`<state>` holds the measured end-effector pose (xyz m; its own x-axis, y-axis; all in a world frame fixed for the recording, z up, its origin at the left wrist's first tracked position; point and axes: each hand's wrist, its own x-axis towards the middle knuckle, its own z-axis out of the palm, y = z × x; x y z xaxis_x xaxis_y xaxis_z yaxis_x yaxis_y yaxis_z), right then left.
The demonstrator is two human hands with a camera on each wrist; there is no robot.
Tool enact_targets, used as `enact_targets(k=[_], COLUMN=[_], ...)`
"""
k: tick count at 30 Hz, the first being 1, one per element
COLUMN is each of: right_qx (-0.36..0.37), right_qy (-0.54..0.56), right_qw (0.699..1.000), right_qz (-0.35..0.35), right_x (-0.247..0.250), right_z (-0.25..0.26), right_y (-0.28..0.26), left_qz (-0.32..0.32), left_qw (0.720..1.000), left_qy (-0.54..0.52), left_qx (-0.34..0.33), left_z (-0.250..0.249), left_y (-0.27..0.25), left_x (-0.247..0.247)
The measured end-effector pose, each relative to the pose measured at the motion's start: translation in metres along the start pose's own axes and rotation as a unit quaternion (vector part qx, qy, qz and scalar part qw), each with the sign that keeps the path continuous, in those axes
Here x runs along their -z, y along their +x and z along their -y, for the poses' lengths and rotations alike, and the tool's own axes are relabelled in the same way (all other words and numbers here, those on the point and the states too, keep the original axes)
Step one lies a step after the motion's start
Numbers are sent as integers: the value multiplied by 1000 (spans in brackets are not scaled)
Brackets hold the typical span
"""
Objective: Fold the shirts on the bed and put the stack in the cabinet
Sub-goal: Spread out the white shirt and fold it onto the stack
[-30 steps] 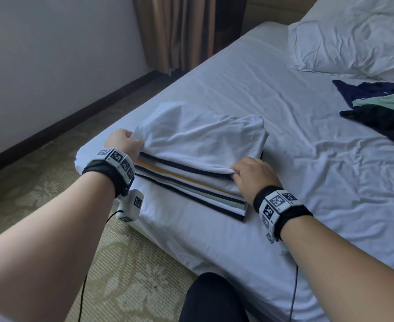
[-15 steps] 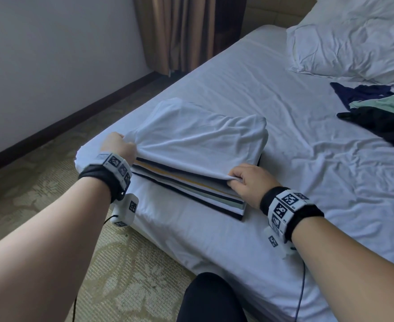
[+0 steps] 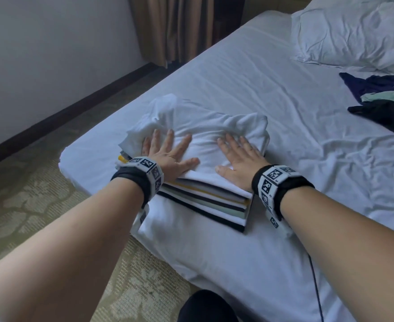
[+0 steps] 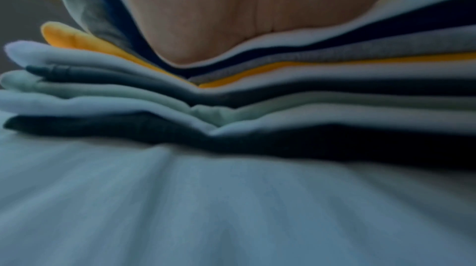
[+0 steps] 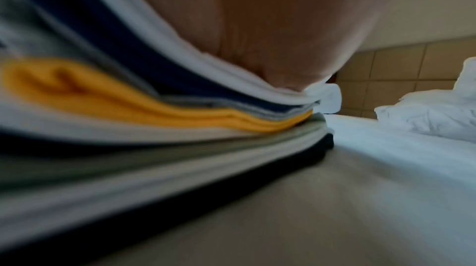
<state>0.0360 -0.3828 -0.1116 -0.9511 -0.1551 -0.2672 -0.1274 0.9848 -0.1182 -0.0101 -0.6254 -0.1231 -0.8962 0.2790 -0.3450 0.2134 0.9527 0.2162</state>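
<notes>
A stack of folded shirts [image 3: 214, 201] in white, navy, grey, yellow, pale green and black lies at the near corner of the bed [image 3: 249, 77]. On top is a white shirt [image 3: 205, 129], rumpled toward its far-left corner. My left hand [image 3: 166, 152] lies flat on its left part with fingers spread. My right hand [image 3: 237, 154] presses flat on its right part. In the left wrist view my palm [image 4: 231, 16] dents the layered stack [image 4: 257, 95]. The right wrist view shows my palm [image 5: 270, 36] bearing on the same layers [image 5: 154, 120].
Unfolded dark and mint-green clothes [image 3: 381, 98] lie at the right of the bed below a white pillow [image 3: 353, 31]. A brown curtain [image 3: 179, 26] hangs beyond the bed. Patterned carpet [image 3: 40, 201] and a white wall [image 3: 40, 54] are on the left.
Both hands let go of the white shirt's near edge, which they were pinching, and moved forward onto its top, now lying flat with fingers spread. The shirt bunched toward its far side.
</notes>
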Motion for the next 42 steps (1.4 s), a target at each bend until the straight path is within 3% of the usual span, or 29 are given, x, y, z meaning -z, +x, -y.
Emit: enact_targets(k=[7, 10, 13, 15, 18, 20, 24, 29, 36, 40, 42], right_qx=[2, -9, 22, 44, -33, -126, -268, -392, -361, -324, -334], right_qy=[38, 37, 47, 78, 162, 163, 157, 173, 207, 142, 105], right_qw=[999, 999, 999, 995, 983, 977, 950, 903, 905, 918, 918], right_qz=[-8, -13, -7, -31, -80, -63, -24, -9, 86, 180, 187], right_x=[-28, -31, -6, 17, 28, 20, 13, 1, -38, -18, -6], right_z=[-11, -9, -11, -24, -72, -120, -221, -313, -357, -394, -419], right_y=[15, 18, 10, -10, -63, -106, -211, -299, -318, -298, -287], left_qz=[26, 22, 41, 20, -61, -76, -30, 18, 56, 91, 118], left_qw=[1000, 997, 984, 976, 985, 991, 989, 979, 969, 972, 963], left_qy=[10, 59, 157, 203, 160, 93, 0, 3, 45, 109, 162], left_qx=[2, 35, 75, 81, 18, -58, -145, -205, -236, -185, -180], left_z=[1, -11, -32, -54, -113, -164, -265, -378, -505, -545, -556], left_y=[7, 8, 8, 6, -17, -34, -47, -57, -17, 23, 39], left_x=[-7, -3, 21, 44, 60, 49, 11, -23, -73, -96, -104])
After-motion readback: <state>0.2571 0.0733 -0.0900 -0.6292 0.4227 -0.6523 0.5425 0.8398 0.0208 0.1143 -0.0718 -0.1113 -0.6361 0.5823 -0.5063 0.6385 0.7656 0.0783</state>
